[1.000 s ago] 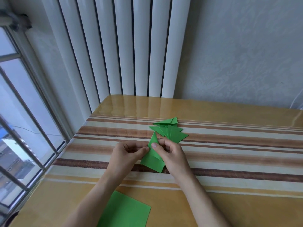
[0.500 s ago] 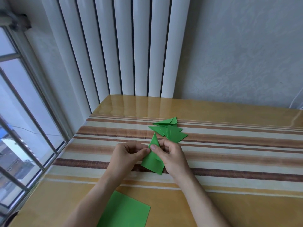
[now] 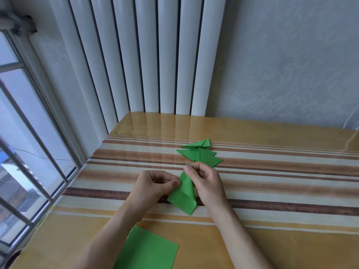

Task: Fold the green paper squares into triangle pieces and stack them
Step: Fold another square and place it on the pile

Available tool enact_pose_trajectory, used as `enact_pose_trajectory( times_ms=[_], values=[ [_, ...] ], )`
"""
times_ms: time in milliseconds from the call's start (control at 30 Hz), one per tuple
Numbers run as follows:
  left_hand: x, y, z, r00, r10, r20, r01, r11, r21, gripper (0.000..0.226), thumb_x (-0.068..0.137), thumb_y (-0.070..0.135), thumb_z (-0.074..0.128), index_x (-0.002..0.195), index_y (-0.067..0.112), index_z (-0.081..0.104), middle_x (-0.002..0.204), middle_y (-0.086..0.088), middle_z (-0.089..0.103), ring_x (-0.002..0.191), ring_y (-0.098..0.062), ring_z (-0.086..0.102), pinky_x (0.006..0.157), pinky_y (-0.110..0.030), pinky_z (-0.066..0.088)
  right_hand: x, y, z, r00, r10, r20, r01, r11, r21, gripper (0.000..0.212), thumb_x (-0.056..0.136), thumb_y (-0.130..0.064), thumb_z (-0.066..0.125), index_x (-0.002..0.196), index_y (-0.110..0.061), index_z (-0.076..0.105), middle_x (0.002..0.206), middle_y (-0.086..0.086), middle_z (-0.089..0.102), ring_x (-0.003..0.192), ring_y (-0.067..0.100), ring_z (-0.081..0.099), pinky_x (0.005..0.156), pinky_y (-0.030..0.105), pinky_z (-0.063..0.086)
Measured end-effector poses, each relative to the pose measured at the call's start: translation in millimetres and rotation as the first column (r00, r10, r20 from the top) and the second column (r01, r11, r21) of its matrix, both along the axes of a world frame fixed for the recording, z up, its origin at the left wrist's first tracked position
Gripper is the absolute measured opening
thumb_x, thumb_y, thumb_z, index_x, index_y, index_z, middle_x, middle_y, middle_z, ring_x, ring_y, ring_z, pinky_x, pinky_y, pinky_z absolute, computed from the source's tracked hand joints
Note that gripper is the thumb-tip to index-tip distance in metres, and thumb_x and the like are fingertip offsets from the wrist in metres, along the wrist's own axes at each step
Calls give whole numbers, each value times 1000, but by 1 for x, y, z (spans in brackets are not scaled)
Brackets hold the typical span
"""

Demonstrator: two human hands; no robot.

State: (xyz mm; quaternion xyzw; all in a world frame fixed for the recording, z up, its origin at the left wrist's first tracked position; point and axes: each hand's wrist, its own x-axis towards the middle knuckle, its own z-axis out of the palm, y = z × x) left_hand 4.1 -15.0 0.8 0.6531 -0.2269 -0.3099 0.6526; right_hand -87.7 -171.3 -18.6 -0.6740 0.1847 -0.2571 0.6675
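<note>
The task is partly complete. A loose stack of folded triangle pieces lies on the striped counter, just beyond the hands, with one further folded piece resting apart at its far side; the pieces overlap in a fan and are not squared to one another. One sheet is in work: the partly folded green paper sits between both hands, near the middle of the counter, with its narrow tip pointing away from the person and its wider end nearer the body. The left hand is closed, thumb and forefinger pinching the left edge of the sheet. The right hand is also closed, fingertips pinching the narrow tip from the right. The sheet shows a long tapered shape with a flap doubled over at its lower end; creases appear crisp and the paper is matt, plain green, thin and easily marked. Judged from this shape, further folds remain before it matches the finished triangles. At least one unfolded green paper square lies flat at the near edge of the counter, between the forearms, untouched; whether more sheets lie beneath it cannot be determined.
</note>
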Motion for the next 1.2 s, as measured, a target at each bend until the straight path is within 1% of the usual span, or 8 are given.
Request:
enact_pose_trajectory(
  times_ms=[267, 400, 467, 567, 700, 833, 1067, 1200],
  values=[
    [2, 0, -1, 998, -24, -55, 26, 999, 32, 15, 84, 10, 82, 96, 1, 80, 94, -22, 78, 83, -31, 76, 75, -37, 64, -1, 1, 1, 995, -21, 102, 27, 998, -61, 13, 99, -16, 71, 89, -7, 70, 75, 1, 62, 73, 12, 56, 68, 27, 46],
    [2, 2, 2, 995, 55, -87, -57, 998, -19, 11, 88, 7, 77, 96, -1, 78, 92, -23, 78, 78, -29, 76, 63, -33, 62, -2, -1, 4, 996, 80, 38, -82, 995, 51, 15, 99, -21, 70, 95, -8, 75, 88, 11, 74, 84, 17, 66, 77, 32, 52],
    [4, 2, 4, 988, 78, -130, -83, 996, -34, 12, 90, 8, 75, 98, 0, 77, 93, -22, 78, 81, -30, 77, 59, -34, 62, -2, -1, 2, 993, 119, -20, -117, 992, 54, 16, 99, -23, 70, 97, -8, 76, 96, 18, 75, 85, 19, 68, 73, 34, 54],
    [4, 2, 3, 988, 88, -129, -92, 995, -29, 11, 90, 9, 75, 98, 1, 78, 93, -22, 78, 82, -32, 77, 63, -36, 62, -1, -1, -1, 996, 77, -54, -75, 997, 28, 15, 98, -22, 72, 94, -8, 75, 90, 15, 75, 79, 15, 66, 61, 27, 52],
    [4, 1, 1, 990, 113, -87, -116, 993, -28, 9, 89, 9, 77, 96, 2, 80, 94, -21, 79, 89, -37, 77, 70, -39, 64, 2, -3, -5, 999, 42, -29, -42, 999, -32, 13, 97, -23, 75, 89, -13, 76, 91, 14, 75, 78, 16, 66, 68, 35, 51],
    [7, 2, 1, 984, 174, -45, -176, 983, -43, 10, 89, 8, 77, 96, 2, 80, 93, -19, 79, 87, -31, 78, 71, -33, 64, 0, -2, -2, 993, 115, -30, -115, 993, 20, 12, 99, -20, 72, 95, -10, 78, 93, 10, 79, 85, 16, 71, 76, 31, 56],
    [10, 0, -3, 977, 212, 1, -211, 976, -59, 9, 89, 7, 77, 95, 1, 80, 91, -19, 79, 84, -28, 76, 79, -35, 61, 0, -3, -5, 992, 97, -85, -102, 993, -55, 11, 98, -24, 73, 95, -15, 78, 93, 7, 79, 94, 28, 75, 88, 49, 60],
    [15, 1, -6, 962, 274, -13, -274, 958, -88, 9, 89, 8, 78, 95, 3, 80, 92, -17, 80, 86, -26, 76, 78, -32, 60, -1, -1, -4, 981, 153, -115, -158, 987, -34, 13, 100, -19, 70, 95, -9, 76, 89, 9, 78, 84, 22, 74, 72, 39, 63]
  ],
)
